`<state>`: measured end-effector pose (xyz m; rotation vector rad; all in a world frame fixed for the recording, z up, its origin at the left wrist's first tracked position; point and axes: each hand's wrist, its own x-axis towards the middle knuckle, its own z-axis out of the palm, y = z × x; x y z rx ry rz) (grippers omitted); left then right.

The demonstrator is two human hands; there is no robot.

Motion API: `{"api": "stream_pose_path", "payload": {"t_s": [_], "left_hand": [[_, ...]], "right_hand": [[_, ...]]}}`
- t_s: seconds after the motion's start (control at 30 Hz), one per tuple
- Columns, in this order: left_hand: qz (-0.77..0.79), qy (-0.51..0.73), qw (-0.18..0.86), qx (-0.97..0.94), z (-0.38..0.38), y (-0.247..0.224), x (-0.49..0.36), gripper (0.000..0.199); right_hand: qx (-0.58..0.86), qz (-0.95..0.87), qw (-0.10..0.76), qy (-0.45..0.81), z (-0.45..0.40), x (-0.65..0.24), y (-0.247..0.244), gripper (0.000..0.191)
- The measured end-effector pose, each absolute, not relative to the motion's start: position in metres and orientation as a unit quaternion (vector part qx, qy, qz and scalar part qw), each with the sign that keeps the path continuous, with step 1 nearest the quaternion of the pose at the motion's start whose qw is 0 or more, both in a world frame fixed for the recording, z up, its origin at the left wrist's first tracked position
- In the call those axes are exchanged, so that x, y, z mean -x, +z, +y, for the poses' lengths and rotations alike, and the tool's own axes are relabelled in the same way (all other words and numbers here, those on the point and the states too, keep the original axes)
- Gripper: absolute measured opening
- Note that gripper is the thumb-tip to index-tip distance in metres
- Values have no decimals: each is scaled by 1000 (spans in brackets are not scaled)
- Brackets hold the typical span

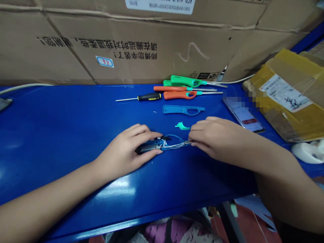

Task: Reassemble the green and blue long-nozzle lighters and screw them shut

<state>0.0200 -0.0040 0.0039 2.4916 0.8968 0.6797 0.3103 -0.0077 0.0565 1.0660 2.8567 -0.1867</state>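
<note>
An opened blue lighter [174, 146], its inside facing up, lies on the blue table. White wires and a dark fuel tank [149, 147] show in its shell. Around the tank end, the thumb and fingers of my left hand [131, 145] grip the lighter from both sides. My right hand [215, 138] pinches the narrow front end, where a bit of metal shows; its fingertips are partly hidden. Just beyond lies a small green trigger piece [182, 126]. Farther back is the other blue shell half [177, 109].
Behind the shell half lie a screwdriver [149, 97], orange lighters [179, 95] and green lighters [187, 81]. A phone [244, 116] and a taped carton [286, 101] are at right. A large cardboard box [106, 30] walls off the back. The table's front edge [136, 220] is near me.
</note>
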Motion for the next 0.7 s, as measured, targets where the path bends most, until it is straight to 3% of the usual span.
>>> {"api": "stream_pose_path", "payload": {"t_s": [0.07, 0.3, 0.47, 0.7], "left_hand": [[329, 240, 206, -890, -4, 5, -20, 33], [339, 251, 217, -880, -6, 9, -22, 30], [396, 275, 266, -835, -5, 10, -29, 25], [414, 292, 272, -818, -7, 5, -39, 16]], "right_hand": [[-364, 927, 17, -92, -3, -314, 63, 12], [-455, 879, -102, -98, 14, -310, 63, 31], [-470, 857, -82, -195, 23, -305, 41, 31], [-483, 856, -53, -176, 25, -299, 37, 15]]}}
